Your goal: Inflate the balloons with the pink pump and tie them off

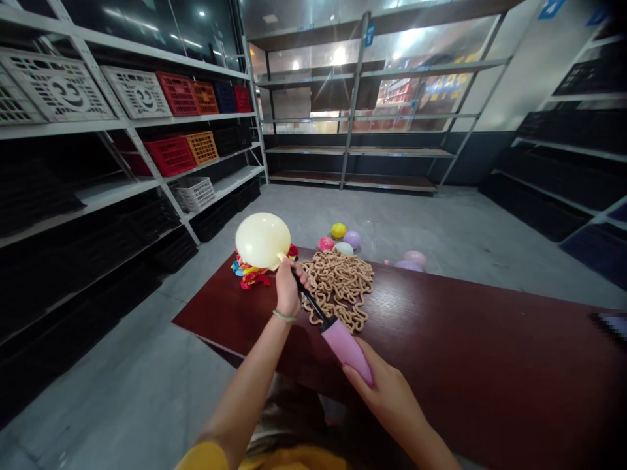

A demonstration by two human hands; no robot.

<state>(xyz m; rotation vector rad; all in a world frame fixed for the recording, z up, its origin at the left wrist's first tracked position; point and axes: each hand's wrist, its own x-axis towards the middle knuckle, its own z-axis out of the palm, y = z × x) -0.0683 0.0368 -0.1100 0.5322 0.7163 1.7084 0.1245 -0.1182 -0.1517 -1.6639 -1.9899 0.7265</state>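
A pale yellow balloon [262, 239], swollen and round, sits on the front end of a hand balloon pump [347, 350]. My left hand [289, 285], wearing a thin bracelet, is closed round the balloon's neck and the pump's front end; the nozzle is hidden in the fingers. A black shaft shows between the hands. My right hand [379, 382] grips the pump's pink body at the rear. Just beyond the left hand lie a pile of tan wavy strands [339, 281] and some red, yellow and blue crumpled pieces [252, 277], partly behind the balloon.
All this is over a dark red-brown table [441, 333]. Past its far edge several inflated balloons [351, 239] rest on the grey floor. A dark flat object [613, 324] lies at the table's right end. Shelves with plastic crates [171, 156] stand left; more racks [360, 153] stand behind.
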